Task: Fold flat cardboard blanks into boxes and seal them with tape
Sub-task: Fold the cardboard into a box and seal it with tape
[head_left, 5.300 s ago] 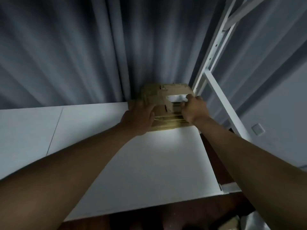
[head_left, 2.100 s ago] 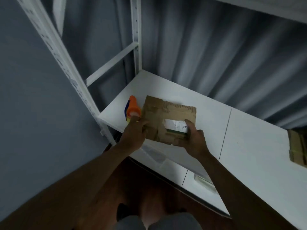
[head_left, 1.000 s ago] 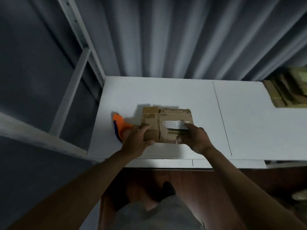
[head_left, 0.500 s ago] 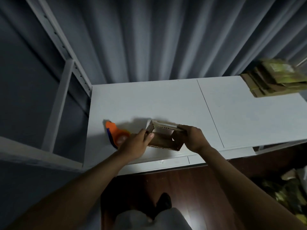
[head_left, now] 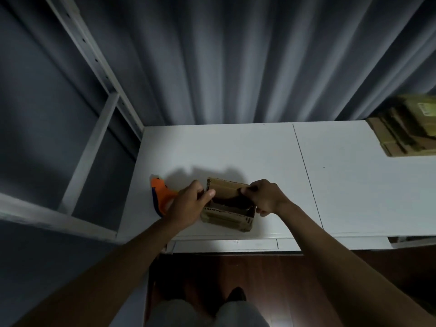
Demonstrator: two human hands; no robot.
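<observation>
Item: small brown cardboard box (head_left: 227, 208), opened into a tube, near the front edge of the white shelf board (head_left: 236, 149). Left hand (head_left: 188, 204) and right hand (head_left: 264, 197) pinch its end walls. Orange tape dispenser (head_left: 161, 197) just left of box. Step: squaring up; next, likely folding flaps, then taping.

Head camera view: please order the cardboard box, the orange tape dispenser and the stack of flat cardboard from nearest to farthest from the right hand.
1. The cardboard box, which the right hand grips at its right side.
2. The orange tape dispenser, left of the box, partly behind the left hand.
3. The stack of flat cardboard, at the far right edge of the table.
</observation>
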